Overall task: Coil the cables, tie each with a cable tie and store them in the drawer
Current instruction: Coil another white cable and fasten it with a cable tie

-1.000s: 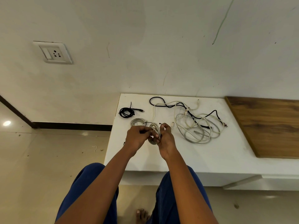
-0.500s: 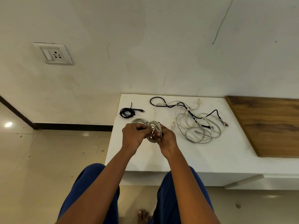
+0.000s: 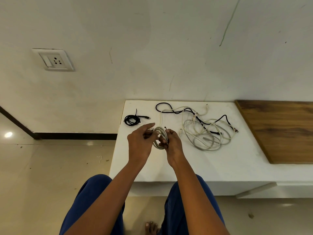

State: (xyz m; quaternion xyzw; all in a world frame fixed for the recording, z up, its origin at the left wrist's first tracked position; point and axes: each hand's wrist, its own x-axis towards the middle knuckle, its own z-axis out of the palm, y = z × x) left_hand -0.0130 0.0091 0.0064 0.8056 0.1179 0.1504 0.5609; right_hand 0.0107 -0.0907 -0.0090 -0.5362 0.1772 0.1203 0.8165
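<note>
Right hand grips the coiled white cable above the white counter, fingers curled round the loops; a thin black cable tie sticks up from the top of the grip. Left hand has changed: half a second ago it was closed on the coil next to the right hand, now its index finger points out toward the wall and the other fingers are curled at the coil's left edge. Whether they still pinch the cable or the tie, cannot tell.

Likely the tie is being threaded or cinched, so this coil is probably not finished yet. A black cable bundle, already tied, lies at the counter's far left. A tangle of white and black cables lies uncoiled to the right. Drawer not identifiable here.
</note>
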